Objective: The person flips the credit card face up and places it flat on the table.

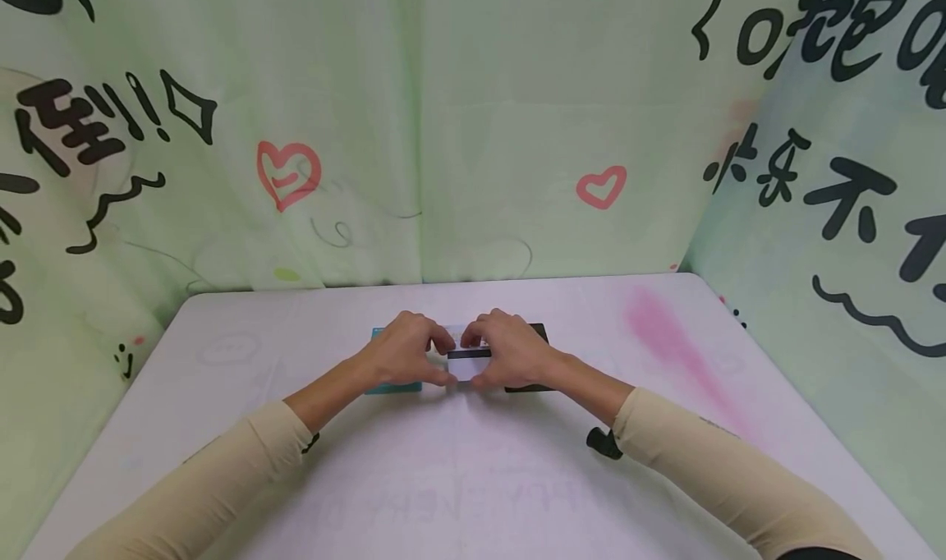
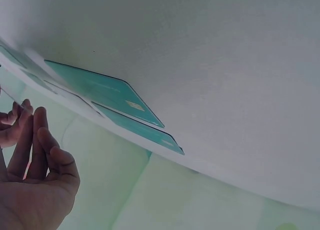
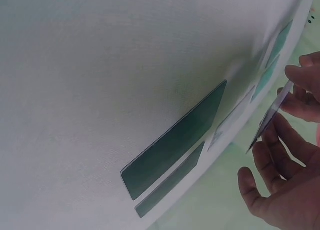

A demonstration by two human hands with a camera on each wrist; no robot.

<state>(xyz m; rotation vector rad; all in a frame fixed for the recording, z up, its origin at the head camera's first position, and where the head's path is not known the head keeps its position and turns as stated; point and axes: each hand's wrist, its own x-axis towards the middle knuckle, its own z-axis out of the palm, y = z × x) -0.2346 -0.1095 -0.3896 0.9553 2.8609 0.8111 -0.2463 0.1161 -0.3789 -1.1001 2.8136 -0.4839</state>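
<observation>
A white card with a dark stripe [image 1: 467, 369] is held just over the table between both hands. My left hand [image 1: 409, 351] pinches its left side, and my right hand [image 1: 512, 351] grips its right side with thumb and fingers. Seen edge-on in the right wrist view, the card [image 3: 272, 112] slants between the right hand [image 3: 285, 175] and the left hand [image 3: 306, 85]. Two teal cards [image 2: 107, 90] with chips lie flat near the left hand. By the right hand lie two dark cards [image 3: 175, 145]. Between these pairs lies a pale card [image 3: 232, 117].
The cards are laid out on a white table [image 1: 458, 478] with a pink smear [image 1: 676, 346] at its right. Pale green curtains [image 1: 502, 75] with black writing and red hearts hang behind and beside it. A black wrist mount [image 1: 604, 442] shows under the right sleeve.
</observation>
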